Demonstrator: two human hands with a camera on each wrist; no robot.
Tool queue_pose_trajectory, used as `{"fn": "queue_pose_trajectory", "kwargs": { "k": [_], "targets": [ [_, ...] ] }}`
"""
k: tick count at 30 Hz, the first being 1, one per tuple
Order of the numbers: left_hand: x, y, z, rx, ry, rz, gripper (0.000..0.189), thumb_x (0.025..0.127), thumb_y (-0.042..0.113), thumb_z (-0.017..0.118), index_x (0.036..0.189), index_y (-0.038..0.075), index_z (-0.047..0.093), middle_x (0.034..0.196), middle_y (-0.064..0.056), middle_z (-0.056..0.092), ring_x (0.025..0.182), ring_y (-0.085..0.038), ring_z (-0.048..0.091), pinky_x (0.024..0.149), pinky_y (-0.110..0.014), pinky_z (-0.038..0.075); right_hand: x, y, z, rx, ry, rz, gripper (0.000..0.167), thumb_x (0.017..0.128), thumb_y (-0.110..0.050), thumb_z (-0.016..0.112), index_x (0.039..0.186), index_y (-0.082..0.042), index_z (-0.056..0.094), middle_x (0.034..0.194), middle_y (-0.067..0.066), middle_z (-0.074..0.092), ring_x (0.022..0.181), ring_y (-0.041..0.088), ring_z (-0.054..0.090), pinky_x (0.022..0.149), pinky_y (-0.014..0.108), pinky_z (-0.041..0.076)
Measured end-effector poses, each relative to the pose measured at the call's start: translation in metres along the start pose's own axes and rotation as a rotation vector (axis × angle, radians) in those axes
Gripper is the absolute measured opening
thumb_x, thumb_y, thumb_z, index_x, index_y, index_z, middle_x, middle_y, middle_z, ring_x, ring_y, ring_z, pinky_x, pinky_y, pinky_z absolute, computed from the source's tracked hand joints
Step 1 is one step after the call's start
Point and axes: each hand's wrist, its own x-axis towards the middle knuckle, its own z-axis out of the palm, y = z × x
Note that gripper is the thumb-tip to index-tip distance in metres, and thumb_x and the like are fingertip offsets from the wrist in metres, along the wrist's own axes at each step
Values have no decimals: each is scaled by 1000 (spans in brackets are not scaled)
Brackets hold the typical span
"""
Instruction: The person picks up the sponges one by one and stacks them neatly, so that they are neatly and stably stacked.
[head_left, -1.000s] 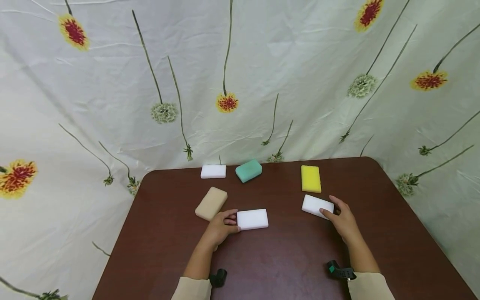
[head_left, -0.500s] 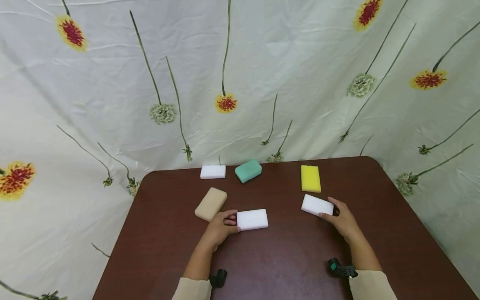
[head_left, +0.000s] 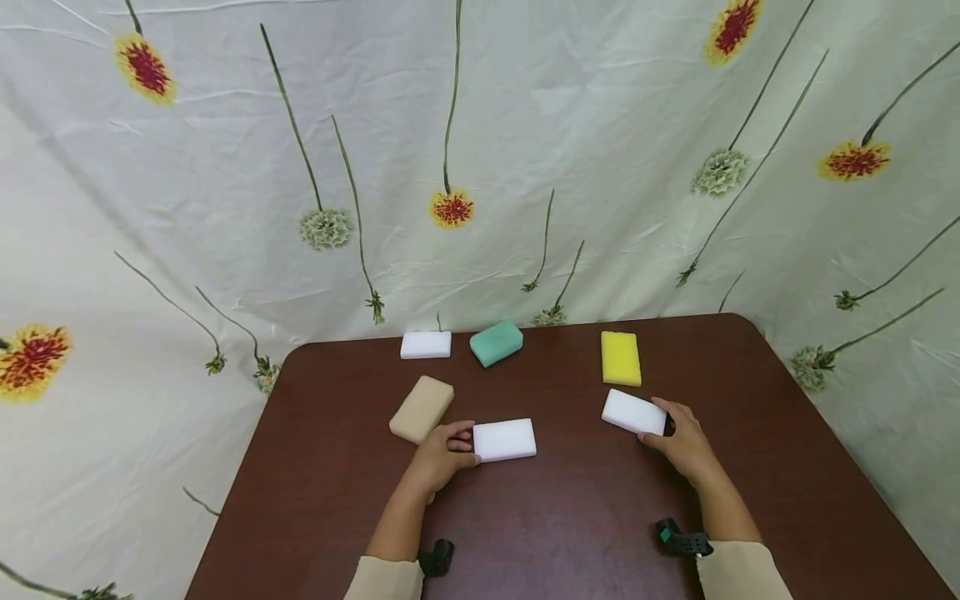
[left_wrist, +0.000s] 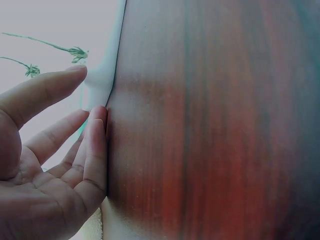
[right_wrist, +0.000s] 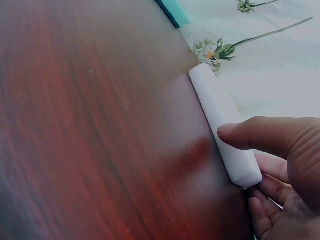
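Note:
My left hand (head_left: 441, 458) is at the left end of a white sponge block (head_left: 506, 440) lying in the middle of the brown table. Its thumb is at the near corner and its forefinger at the far one. In the left wrist view that sponge blends with the bright backdrop. Over to the right, my right hand (head_left: 684, 442) grips a second white sponge block (head_left: 633, 412) by its right end. The right wrist view shows the thumb on the near long side of this sponge (right_wrist: 217, 112), with fingers curled behind.
A yellow sponge (head_left: 621, 358) lies just beyond the right-hand white one. A beige sponge (head_left: 422, 409) sits close behind my left hand. Along the table's (head_left: 300, 517) back edge are another white sponge (head_left: 426, 345) and a teal sponge (head_left: 497, 342). A flowered curtain (head_left: 510, 133) hangs behind.
My right thumb has slid from over the white sponge to its near edge, and the forefinger has drawn in against the far side. My left hand has stayed in place.

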Motion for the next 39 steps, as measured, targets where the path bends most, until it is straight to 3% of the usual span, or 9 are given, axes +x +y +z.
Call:
{"fn": "queue_pose_trajectory", "kwargs": {
  "k": [9, 21, 28, 39],
  "targets": [
    [-1, 1, 0, -1, 2, 6, 62, 79, -2, 80, 137, 1, 60, 122, -17, 58, 107, -25, 64, 82, -30, 54, 0, 1, 1, 3, -1, 0, 75, 91, -21, 75, 152, -2, 37, 158, 30, 24, 143, 51, 26, 111, 68, 29],
    [-2, 2, 0, 4, 7, 3, 62, 78, -2, 81, 137, 3, 61, 121, -16, 59, 106, -24, 64, 82, -30, 54, -12, -10, 7, -21, 3, -6, 74, 91, -28, 74, 153, -8, 39, 155, 31, 29, 141, 51, 27, 109, 69, 30],
    [-3, 3, -1, 10, 1, 3, 62, 78, -3, 80, 137, 3, 61, 122, -17, 58, 106, -24, 64, 82, -30, 54, -13, -17, 9, 73, -12, 16, 74, 93, -28, 74, 154, -7, 37, 151, 30, 32, 132, 46, 43, 100, 52, 43],
    [-3, 2, -1, -6, 0, -5, 63, 78, -3, 80, 138, 3, 60, 123, -16, 59, 107, -24, 64, 83, -31, 53, -14, -26, 18, 134, 14, -45, 73, 92, -26, 75, 153, -5, 40, 145, 27, 39, 124, 42, 54, 85, 28, 53]
  ]
}}
